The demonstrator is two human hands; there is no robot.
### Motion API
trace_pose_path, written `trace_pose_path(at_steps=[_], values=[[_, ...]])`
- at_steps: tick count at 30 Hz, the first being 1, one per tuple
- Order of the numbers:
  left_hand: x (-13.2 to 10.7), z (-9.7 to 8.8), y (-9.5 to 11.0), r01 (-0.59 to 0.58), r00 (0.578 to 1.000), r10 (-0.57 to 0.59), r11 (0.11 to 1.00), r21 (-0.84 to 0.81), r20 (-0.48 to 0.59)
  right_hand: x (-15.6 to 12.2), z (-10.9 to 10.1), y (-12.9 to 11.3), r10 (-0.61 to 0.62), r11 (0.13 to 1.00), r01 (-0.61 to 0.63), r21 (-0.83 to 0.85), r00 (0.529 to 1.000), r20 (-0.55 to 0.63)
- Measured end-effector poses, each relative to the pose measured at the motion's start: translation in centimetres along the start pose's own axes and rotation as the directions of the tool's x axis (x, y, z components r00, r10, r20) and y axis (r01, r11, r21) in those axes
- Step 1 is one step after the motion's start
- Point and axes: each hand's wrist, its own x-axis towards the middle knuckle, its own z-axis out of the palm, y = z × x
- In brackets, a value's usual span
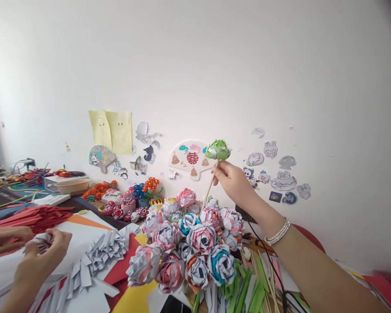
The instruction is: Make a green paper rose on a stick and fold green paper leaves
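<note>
My right hand [226, 176] pinches the thin wooden stick [208, 191] of a green paper flower [218, 149], just below its head. The stick slants down, and its lower end goes in among a large bunch of folded paper flowers [202, 238], white with pink, blue and orange petals. A silver bracelet [278, 232] circles my right wrist. My left hand is out of view.
At left, a co-worker's hands [44, 256] hold a small paper flower. White paper strips [107, 248], red strips [32, 216] and green strips [247, 287] lie about. Wooden sticks [263, 274] and a black cable [273, 265] lie at right. Behind stands a wall with cut-outs.
</note>
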Motion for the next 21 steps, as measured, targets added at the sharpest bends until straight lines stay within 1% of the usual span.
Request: trace_pose_path(at_steps=[2, 4, 7, 8, 9, 11, 13, 14, 15, 16, 18, 20, 21], values=[[0.0, 0.3, -0.6, -0.006, 0.998, 0.005, 1.0, -0.007, -0.069, 0.2, 0.5, 0.5, 0.033, 0.999, -0.032, -0.036, 0.999, 0.041], [0.4, 1.0, -1.2, -0.014, 0.991, 0.012, 1.0, -0.012, -0.136, 0.1, 1.1, 0.9, 0.08, 0.995, -0.073, -0.07, 0.991, 0.104], [0.8, 1.7, -1.8, -0.037, 0.977, 0.035, 0.999, -0.007, -0.211, -0.2, 1.7, 1.3, 0.104, 0.99, -0.08, -0.12, 0.973, 0.208], [0.7, 1.7, -1.9, -0.04, 0.979, 0.041, 0.999, 0.006, -0.199, -0.4, 1.9, 1.4, 0.105, 0.988, -0.075, -0.137, 0.967, 0.232], [0.5, 1.5, -1.8, -0.038, 0.988, 0.042, 0.999, 0.031, -0.147, -0.5, 2.1, 1.5, 0.111, 0.985, -0.073, -0.156, 0.961, 0.252], [0.1, 1.1, -1.6, -0.029, 0.999, 0.026, 0.995, 0.096, 0.032, -0.8, 2.5, 1.8, 0.12, 0.98, -0.067, -0.188, 0.95, 0.289], [-0.2, 0.8, -1.1, -0.03, 0.982, 0.0, 0.988, 0.153, 0.191, -1.0, 2.8, 2.3, 0.108, 0.979, -0.043, -0.202, 0.94, 0.325], [-0.1, 0.8, -0.8, -0.033, 0.973, -0.006, 0.986, 0.165, 0.232, -1.0, 2.9, 2.5, 0.097, 0.979, -0.027, -0.204, 0.935, 0.342], [0.2, 0.8, -0.5, -0.036, 0.971, -0.005, 0.986, 0.163, 0.24, -1.0, 2.9, 2.7, 0.085, 0.979, -0.011, -0.206, 0.93, 0.358], [0.9, 1.0, -0.2, -0.038, 0.967, -0.005, 0.986, 0.164, 0.255, -1.0, 2.8, 2.9, 0.077, 0.978, 0.001, -0.207, 0.925, 0.372], [3.3, 1.5, 0.4, -0.042, 0.962, -0.004, 0.986, 0.162, 0.274, -0.9, 2.3, 3.1, 0.078, 0.978, 0.007, -0.21, 0.915, 0.396], [6.6, 2.1, 1.2, -0.05, 0.964, 0.009, 0.988, 0.146, 0.267, -0.9, 1.6, 3.1, 0.093, 0.977, -0.004, -0.212, 0.906, 0.412], [8.3, 2.4, 1.6, -0.055, 0.969, 0.022, 0.99, 0.131, 0.247, -0.9, 1.4, 3.0, 0.109, 0.979, -0.024, -0.202, 0.9, 0.423]])
